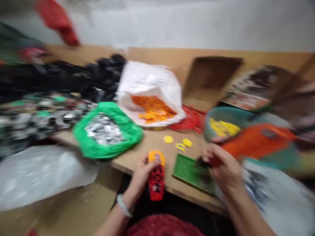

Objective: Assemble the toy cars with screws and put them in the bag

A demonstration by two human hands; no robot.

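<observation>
My left hand (142, 173) is closed around a toy piece with a red lattice frame (156, 183) and a rounded orange top (155, 156), held at the table's front edge. Gripped in my right hand (225, 167) is an orange power screwdriver (261, 139), its dark front end pointing down to the left. That end is over a shallow green tray (184, 167) holding small dark bits, too blurred to make out. Several small yellow pieces (187, 142) lie on the table just behind the tray.
A green bag (133, 134) of shiny silver parts stands left, beside a white sack (150, 77) of orange pieces. Red parts (189, 119) lie behind. A teal basin (209, 114) holds yellow pieces at right, near a clear bag (283, 193). Mixed parts (49, 111) are piled far left.
</observation>
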